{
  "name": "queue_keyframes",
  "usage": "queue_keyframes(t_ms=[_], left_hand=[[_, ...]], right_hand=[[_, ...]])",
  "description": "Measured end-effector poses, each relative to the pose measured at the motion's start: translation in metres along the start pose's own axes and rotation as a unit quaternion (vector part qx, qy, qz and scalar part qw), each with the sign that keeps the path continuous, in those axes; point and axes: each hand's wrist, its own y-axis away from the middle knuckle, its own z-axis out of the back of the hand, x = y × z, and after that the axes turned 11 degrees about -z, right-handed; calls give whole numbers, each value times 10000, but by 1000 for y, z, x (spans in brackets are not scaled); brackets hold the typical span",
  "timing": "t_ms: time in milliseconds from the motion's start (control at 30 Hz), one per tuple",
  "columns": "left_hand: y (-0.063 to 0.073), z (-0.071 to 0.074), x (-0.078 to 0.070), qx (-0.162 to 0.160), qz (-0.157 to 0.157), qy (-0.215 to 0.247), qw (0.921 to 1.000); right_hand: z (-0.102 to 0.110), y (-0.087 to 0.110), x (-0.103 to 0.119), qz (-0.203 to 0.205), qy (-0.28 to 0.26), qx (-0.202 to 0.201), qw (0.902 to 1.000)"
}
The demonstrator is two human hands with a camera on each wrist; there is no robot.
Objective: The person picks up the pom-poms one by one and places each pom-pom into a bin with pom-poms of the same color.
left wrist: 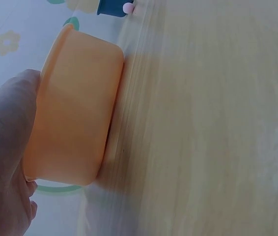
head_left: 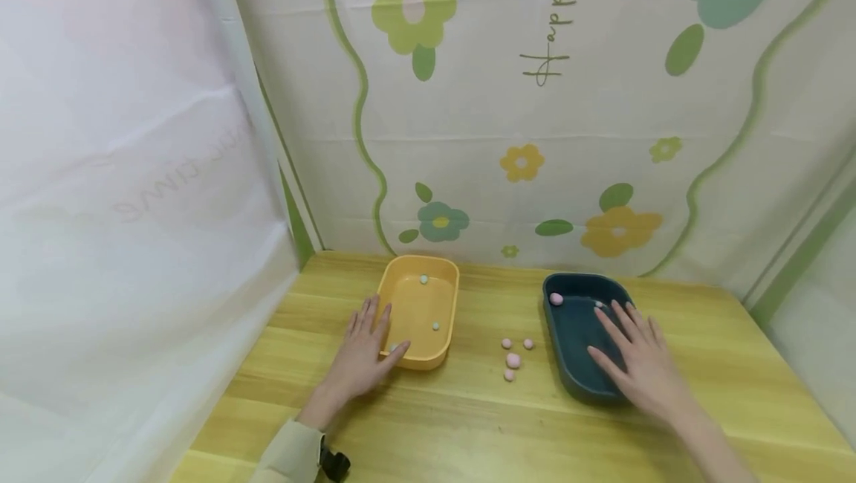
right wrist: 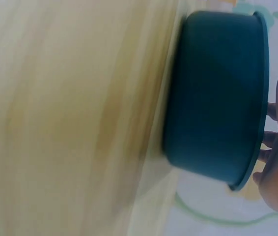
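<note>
My left hand (head_left: pixel 360 358) lies at the near left corner of a yellow tray (head_left: pixel 451 312), fingers extended along its rim and thumb over the near edge. In the tray are small pale green balls (head_left: pixel 423 279), one partly behind the thumb. On the other side, my right hand (head_left: pixel 645 371) spreads its straight fingers over the right side of a dark teal tray (head_left: pixel 575 364). That tray holds a pink ball (head_left: pixel 556 299) and a small pale ball (head_left: pixel 598 305) by the fingertips. Between the trays, several pink balls (head_left: pixel 513 360) sit on the table.
Both trays stand on a wood-grain table (head_left: pixel 455 423). A white cloth backdrop (head_left: pixel 468 119) with printed flowers rises behind the far edge. White sheeting (head_left: pixel 134 245) hangs along the left side, and more closes off the right.
</note>
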Motion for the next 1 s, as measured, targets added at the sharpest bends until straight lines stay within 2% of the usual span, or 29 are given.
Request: queue_keyframes(t_ms=[233, 500, 667, 1000], left_hand=[[0, 2, 2, 89, 23, -7, 10000], [0, 2, 1, 137, 34, 0, 9999], [0, 2, 2, 143, 21, -29, 9999], [0, 0, 3, 21, -47, -37, 10000]], right_hand=[[4, 3, -15, -100, 119, 62, 9999], [4, 20, -28, -160, 163, 212, 9995], [3, 26, -33, -319, 279, 330, 9986], [1, 30, -34, -330, 247, 377, 9984]])
